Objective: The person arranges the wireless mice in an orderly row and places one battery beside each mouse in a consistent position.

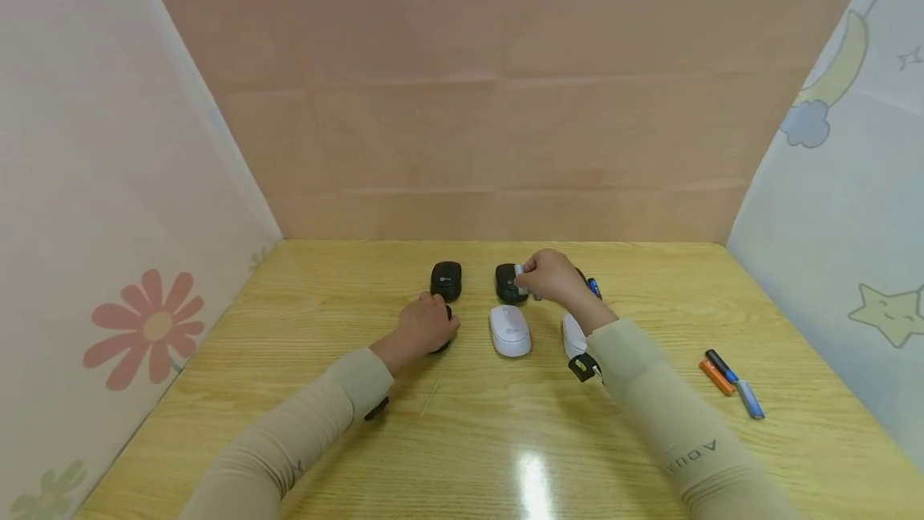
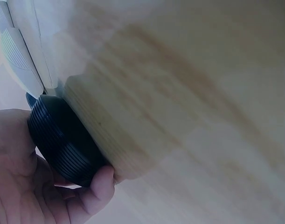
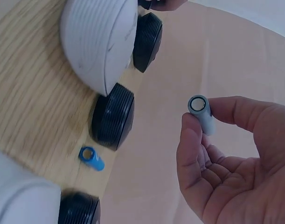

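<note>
My left hand [image 1: 426,323] grips a black mouse [image 2: 63,140] by its ribbed sides, low over the wooden table. Most of this mouse is hidden by the hand in the head view. Between thumb and fingertips, my right hand [image 1: 554,275] pinches a pale grey-blue battery [image 3: 201,112], its flat round end showing in the right wrist view. In the head view that battery is in front of another black mouse [image 1: 507,283]; I cannot tell whether they touch. A white mouse [image 1: 509,331] sits between the hands, and a blue battery [image 3: 92,158] lies near the black mice.
Beyond my left hand stands a black mouse [image 1: 446,281]. A second white mouse [image 1: 573,335] and a black tag-like piece [image 1: 581,367] are beside the right forearm. Right of them lie an orange cylinder [image 1: 716,376] and a pale blue one [image 1: 749,398]. A thin stick [image 1: 430,397] lies in front.
</note>
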### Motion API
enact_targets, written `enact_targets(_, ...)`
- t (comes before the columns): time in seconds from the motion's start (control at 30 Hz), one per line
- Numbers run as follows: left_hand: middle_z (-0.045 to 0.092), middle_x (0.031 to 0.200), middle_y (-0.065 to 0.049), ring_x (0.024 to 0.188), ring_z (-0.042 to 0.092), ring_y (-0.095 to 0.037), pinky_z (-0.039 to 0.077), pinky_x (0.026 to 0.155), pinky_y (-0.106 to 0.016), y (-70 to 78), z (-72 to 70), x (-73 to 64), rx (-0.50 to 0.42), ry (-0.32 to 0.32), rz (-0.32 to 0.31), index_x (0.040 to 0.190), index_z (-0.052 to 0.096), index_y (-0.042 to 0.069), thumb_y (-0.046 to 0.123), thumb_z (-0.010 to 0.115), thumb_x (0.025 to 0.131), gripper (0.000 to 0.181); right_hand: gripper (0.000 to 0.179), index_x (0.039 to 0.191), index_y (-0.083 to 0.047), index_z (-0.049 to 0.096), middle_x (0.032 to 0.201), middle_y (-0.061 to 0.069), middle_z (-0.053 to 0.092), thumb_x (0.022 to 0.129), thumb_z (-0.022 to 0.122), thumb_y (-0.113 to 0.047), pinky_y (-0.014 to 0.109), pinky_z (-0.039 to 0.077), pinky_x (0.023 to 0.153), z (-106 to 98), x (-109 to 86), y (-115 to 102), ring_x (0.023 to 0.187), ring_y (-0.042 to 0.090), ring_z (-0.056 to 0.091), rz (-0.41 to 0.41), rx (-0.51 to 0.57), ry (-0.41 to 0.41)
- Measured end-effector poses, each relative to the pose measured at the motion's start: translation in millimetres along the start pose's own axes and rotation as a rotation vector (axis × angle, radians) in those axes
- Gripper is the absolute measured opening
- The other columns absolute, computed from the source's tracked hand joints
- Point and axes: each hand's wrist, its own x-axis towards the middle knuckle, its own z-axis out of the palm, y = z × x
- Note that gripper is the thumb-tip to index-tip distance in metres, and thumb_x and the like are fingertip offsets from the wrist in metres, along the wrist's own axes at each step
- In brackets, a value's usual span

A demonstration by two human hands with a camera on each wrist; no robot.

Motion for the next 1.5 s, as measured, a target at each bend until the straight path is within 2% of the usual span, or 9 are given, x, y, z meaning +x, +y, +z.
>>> enact_targets(0.17, 0.054, 0.104, -0.022, 0.066, 0.056, -0.023, 0.052, 0.062, -0.037, -1.7, 0.7, 0.0, -0.004, 0.006, -0.008, 0.119, 0.056, -0.01, 0.041, 0.046, 0.1, 0.055, 0.016, 0.083, -0.005, 0.06, 0.079, 0.009, 0.065, 0.089, 0.065, -0.019, 0.031, 0.048, 0.054, 11, 10.1, -11, 0.068, 0.022, 0.061, 0.024, 0.034, -0.018)
enact_targets(0.27, 0.054, 0.099, -0.021, 0.065, 0.055, -0.022, 0.052, 0.061, -0.036, -2.7, 1.5, 0.2, -0.003, 0.013, -0.004, 0.115, 0.057, -0.01, 0.04, 0.047, 0.1, 0.053, 0.016, 0.083, -0.003, 0.061, 0.08, 0.009, 0.064, 0.089, 0.066, -0.017, 0.038, 0.054, 0.064, 19, 17.3, -16, 0.071, 0.022, 0.063, 0.038, 0.07, -0.022)
enact_targets(0.4, 0.054, 0.091, -0.018, 0.064, 0.056, -0.022, 0.052, 0.059, -0.035, -2.7, 0.2, 0.4, -0.018, 0.018, -0.006, 0.107, 0.059, -0.009, 0.039, 0.048, 0.1, 0.05, 0.016, 0.083, -0.001, 0.063, 0.082, 0.009, 0.065, 0.089, 0.068, -0.015, 0.043, 0.054, 0.076, 30, 26.6, -25, 0.069, 0.019, 0.064, 0.046, 0.098, -0.03)
enact_targets(0.6, 0.054, 0.092, -0.018, 0.067, 0.058, -0.023, 0.053, 0.06, -0.036, -1.3, -1.5, 0.7, -0.01, -0.005, -0.006, 0.108, 0.059, -0.009, 0.04, 0.047, 0.1, 0.051, 0.031, 0.061, -0.009, 0.054, 0.064, 0.003, 0.06, 0.088, 0.068, -0.014, 0.042, 0.054, 0.074, 43, 40.4, -33, 0.06, 0.017, 0.058, 0.057, 0.074, -0.013)
enact_targets(0.73, 0.054, 0.094, -0.019, 0.069, 0.059, -0.024, 0.053, 0.061, -0.036, -0.9, -2.5, -0.4, -0.01, -0.009, -0.006, 0.11, 0.058, -0.01, 0.041, 0.047, 0.1, 0.052, 0.036, 0.054, -0.012, 0.047, 0.061, 0.004, 0.06, 0.086, 0.065, -0.012, 0.042, 0.055, 0.073, 51, 48.3, -36, 0.069, 0.027, 0.065, 0.082, 0.085, -0.005)
enact_targets(0.87, 0.054, 0.093, -0.019, 0.068, 0.059, -0.024, 0.053, 0.06, -0.037, -0.6, -3.5, -1.7, -0.018, -0.003, -0.012, 0.108, 0.058, -0.01, 0.04, 0.048, 0.1, 0.052, 0.029, 0.056, -0.011, 0.052, 0.068, 0.011, 0.066, 0.083, 0.062, -0.008, 0.037, 0.054, 0.063, 58, 53.7, -38, 0.074, 0.033, 0.067, 0.106, 0.078, 0.009)
enact_targets(1.03, 0.053, 0.093, -0.019, 0.068, 0.06, -0.025, 0.053, 0.06, -0.038, 1.0, -3.7, -3.5, -0.032, -0.02, -0.018, 0.109, 0.057, -0.01, 0.041, 0.048, 0.1, 0.052, 0.033, 0.053, -0.012, 0.046, 0.055, 0.007, 0.058, 0.081, 0.06, -0.005, 0.028, 0.037, 0.043, 67, 58.5, -38, 0.047, 0.02, 0.052, 0.102, 0.024, 0.022)
enact_targets(1.17, 0.054, 0.094, -0.02, 0.069, 0.06, -0.026, 0.053, 0.06, -0.038, 1.1, -2.9, -4.1, -0.04, -0.015, -0.026, 0.11, 0.057, -0.01, 0.041, 0.048, 0.099, 0.053, 0.039, 0.051, -0.014, 0.038, 0.048, 0.002, 0.045, 0.08, 0.062, -0.002, 0.027, 0.033, 0.041, 73, 62.3, -40, 0.041, 0.014, 0.039, 0.095, 0.001, 0.027)
enact_targets(1.5, 0.054, 0.09, -0.018, 0.065, 0.058, -0.023, 0.052, 0.056, -0.036, -1.2, -0.8, -3.6, -0.019, 0.008, -0.031, 0.107, 0.059, -0.01, 0.041, 0.05, 0.098, 0.053, 0.037, 0.052, -0.012, 0.04, 0.049, 0.001, 0.039, 0.074, 0.063, 0.005, 0.026, 0.032, 0.04, 85, 68.8, -48, 0.04, 0.013, 0.037, 0.147, -0.041, 0.015)
